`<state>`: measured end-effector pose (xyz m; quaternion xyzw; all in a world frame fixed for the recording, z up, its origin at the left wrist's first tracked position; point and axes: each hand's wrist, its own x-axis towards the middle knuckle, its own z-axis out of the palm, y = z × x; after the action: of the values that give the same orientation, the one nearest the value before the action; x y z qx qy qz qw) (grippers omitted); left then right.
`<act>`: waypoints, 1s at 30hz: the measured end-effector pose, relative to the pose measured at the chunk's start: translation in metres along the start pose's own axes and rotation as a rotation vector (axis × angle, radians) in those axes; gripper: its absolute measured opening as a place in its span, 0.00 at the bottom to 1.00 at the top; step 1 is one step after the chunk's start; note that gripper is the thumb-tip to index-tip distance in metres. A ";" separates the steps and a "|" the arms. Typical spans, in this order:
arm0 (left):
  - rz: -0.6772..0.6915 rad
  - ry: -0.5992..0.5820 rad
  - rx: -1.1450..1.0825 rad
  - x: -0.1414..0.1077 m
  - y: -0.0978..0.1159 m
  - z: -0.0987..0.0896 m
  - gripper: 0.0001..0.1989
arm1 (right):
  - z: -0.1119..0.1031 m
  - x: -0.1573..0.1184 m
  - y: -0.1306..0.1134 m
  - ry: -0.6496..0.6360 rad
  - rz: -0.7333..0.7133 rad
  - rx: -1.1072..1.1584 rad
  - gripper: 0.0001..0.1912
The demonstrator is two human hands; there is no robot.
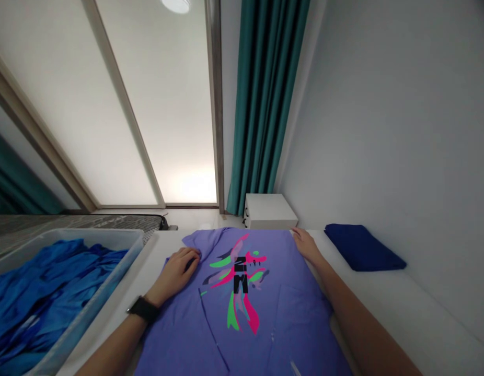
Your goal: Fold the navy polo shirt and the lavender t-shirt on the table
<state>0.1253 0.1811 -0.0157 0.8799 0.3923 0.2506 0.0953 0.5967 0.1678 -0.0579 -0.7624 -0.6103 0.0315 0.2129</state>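
Note:
A purple T-shirt (265, 303) with a pink, green and black print lies spread on the white table, its left far part folded over near the sleeve. My left hand (184, 265), with a black watch on the wrist, has its fingers curled onto the shirt's left edge by that fold. At the far right corner, my right hand (306, 244) has the shirt's edge between thumb and fingers. Slight creases run down the near part of the fabric, which goes out of view at the bottom.
To the left stands a translucent plastic bin (138, 240) holding blue clothes (57, 282). A folded dark blue garment (363, 248) lies on the white table (387, 303) by the wall. Beyond the table are a white cabinet (269, 206), a green curtain (269, 104) and frosted sliding doors (167, 104).

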 end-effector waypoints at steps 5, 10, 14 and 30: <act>-0.006 0.003 0.006 0.000 -0.002 0.001 0.14 | 0.005 0.009 -0.008 -0.011 -0.016 -0.026 0.21; -0.015 -0.010 0.004 0.000 -0.002 0.001 0.15 | 0.004 0.025 -0.015 -0.038 0.048 -0.022 0.13; -0.018 -0.003 -0.004 -0.001 -0.001 0.000 0.14 | 0.005 0.031 -0.021 -0.013 0.112 -0.011 0.11; -0.011 0.006 -0.008 -0.001 -0.003 0.003 0.13 | -0.049 -0.066 -0.056 0.222 -0.348 0.137 0.08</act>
<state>0.1242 0.1829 -0.0192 0.8767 0.3964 0.2540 0.0990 0.5435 0.1008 -0.0066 -0.6281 -0.7019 -0.0485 0.3323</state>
